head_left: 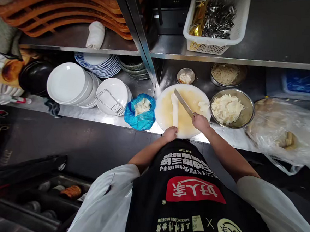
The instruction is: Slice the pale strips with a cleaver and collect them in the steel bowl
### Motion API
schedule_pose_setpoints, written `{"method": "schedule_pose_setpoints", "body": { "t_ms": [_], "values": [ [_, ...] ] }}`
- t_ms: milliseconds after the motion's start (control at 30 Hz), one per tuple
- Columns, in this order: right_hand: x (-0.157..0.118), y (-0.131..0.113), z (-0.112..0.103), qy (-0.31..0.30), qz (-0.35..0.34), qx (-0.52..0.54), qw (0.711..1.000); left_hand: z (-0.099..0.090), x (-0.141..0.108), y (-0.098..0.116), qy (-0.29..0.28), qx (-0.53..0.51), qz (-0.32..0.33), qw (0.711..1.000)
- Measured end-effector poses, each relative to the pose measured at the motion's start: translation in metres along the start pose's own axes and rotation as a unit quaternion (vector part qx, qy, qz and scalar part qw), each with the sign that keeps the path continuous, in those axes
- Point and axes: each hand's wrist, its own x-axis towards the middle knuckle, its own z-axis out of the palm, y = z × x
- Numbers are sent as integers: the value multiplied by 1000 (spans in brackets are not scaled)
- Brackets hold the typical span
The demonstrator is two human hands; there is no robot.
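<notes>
A long white piece of food (175,109), its exact kind unclear, lies lengthwise on a round cutting board (162,119). My left hand (170,133) is closed on its near end at the board's front edge. In my right hand (201,122) is the handle of a kitchen knife (183,102), whose blade slants over the board just right of the white piece, with its tip near the far end. Thin pale slices (203,106) rest at the board's right edge. Beside them stands a metal bowl (246,115) of similar pale slices (227,109).
Left of the board sits a blue plastic bag (136,121) with white pieces, then stacked white plates (66,83). Behind are a small bowl (186,76) and another metal bowl (225,74). A shelf (276,33) with a white basket (218,41) overhangs. A clear bag (285,128) lies right.
</notes>
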Motion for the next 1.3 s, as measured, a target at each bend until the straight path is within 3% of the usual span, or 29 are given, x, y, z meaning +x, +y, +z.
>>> {"method": "schedule_pose_setpoints", "body": {
  "t_ms": [100, 233, 400, 533, 667, 800, 933, 1067, 1200, 1300],
  "values": [
    [-3, 7, 0, -41, 16, -16, 999, 4, 0, -4, 8, -1, 8, 1000],
    [-11, 10, 2, 2, -5, -15, 1000, 9, -1, -10, 20, 4, 24, 1000],
    [-18, 11, 4, -45, 0, -21, 999, 11, -2, -14, 28, 8, 49, 998],
    [-26, 15, 9, -7, -15, -19, 1000, 12, -4, -17, 34, 6, 63, 997],
    [-38, 17, 16, -47, -17, -22, 999, 13, -8, -18, 34, 15, 82, 996],
    [-52, 19, 25, -18, -17, -19, 1000, 13, -12, -19, 33, 27, 87, 995],
    [-61, 19, 31, -66, -7, -22, 998, 13, -14, -19, 24, 40, 89, 995],
    [-68, 19, 34, -37, -18, -17, 999, 15, -12, -20, 27, 49, 96, 994],
    [-76, 23, 38, -78, -13, -31, 996, 18, -11, -22, 33, 50, 106, 993],
    [-85, 28, 41, -60, -25, -31, 997, 19, -12, -24, 31, 50, 115, 992]
  ]
}}
